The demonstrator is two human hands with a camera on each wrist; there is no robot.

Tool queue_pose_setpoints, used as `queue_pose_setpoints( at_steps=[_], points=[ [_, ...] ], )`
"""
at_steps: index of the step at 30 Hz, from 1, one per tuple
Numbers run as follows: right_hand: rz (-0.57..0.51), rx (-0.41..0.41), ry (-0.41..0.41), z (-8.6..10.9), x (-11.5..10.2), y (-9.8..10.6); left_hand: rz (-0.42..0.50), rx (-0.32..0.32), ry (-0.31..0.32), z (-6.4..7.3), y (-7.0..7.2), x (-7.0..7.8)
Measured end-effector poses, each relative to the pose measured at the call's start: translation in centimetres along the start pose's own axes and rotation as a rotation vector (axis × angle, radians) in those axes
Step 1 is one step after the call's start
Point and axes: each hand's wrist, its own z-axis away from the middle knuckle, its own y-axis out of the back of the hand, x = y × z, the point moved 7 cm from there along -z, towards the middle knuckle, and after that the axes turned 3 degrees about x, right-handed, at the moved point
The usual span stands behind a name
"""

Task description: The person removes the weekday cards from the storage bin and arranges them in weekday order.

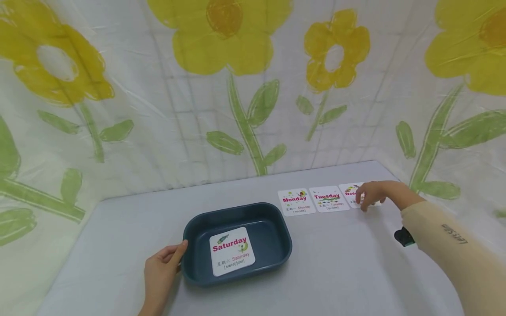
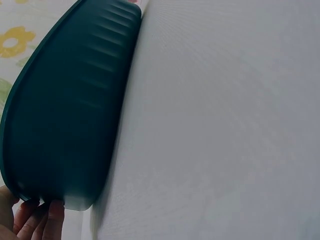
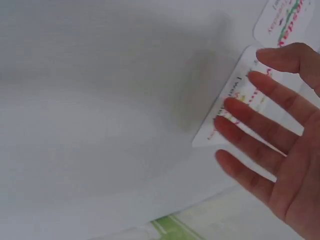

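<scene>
A dark teal tray (image 1: 272, 248) stands on the white table, with a "Saturday" card (image 1: 232, 251) lying inside it. My left hand (image 1: 162, 265) grips the tray's left end, thumb at the rim; in the left wrist view its fingers (image 2: 54, 220) are against the outside of the tray wall. Farther right, "Monday" (image 1: 297, 202), "Tuesday" (image 1: 329, 199) and "Wednesday" (image 1: 348, 189) cards lie in a row. Over the Wednesday card hovers my right hand (image 1: 371, 193). In the right wrist view its fingers are spread and hold nothing, partly covering that card (image 3: 240, 77).
White cloth covers the table (image 1: 336, 272). Behind it hangs a white curtain (image 1: 158, 149) printed with yellow flowers. A small black object (image 1: 404, 237) shows beside the right sleeve (image 1: 446, 245).
</scene>
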Motion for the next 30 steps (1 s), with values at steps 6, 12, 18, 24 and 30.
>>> queue_pose_setpoints(
  at_steps=[6,12,18,24,30],
  points=[
    [-0.058,-0.159,-0.11,1.7,-0.6,-0.5,-0.004,-0.004,0.005,-0.1,0.1,-0.1],
    [-0.096,-0.148,-0.053,1.3,-2.3,-1.0,-0.003,0.005,0.009,0.1,0.0,-0.1],
    [-0.099,-0.102,0.065,0.6,-6.2,-1.0,0.002,0.01,0.017,0.0,-0.1,-0.3],
    [-0.089,-0.121,0.165,0.1,-10.1,-1.1,0.015,0.004,0.02,0.0,-0.1,-0.3],
    [-0.063,-0.125,0.219,-0.2,-13.0,-1.4,0.015,0.006,0.024,-0.1,-0.1,-0.5]
  ],
)
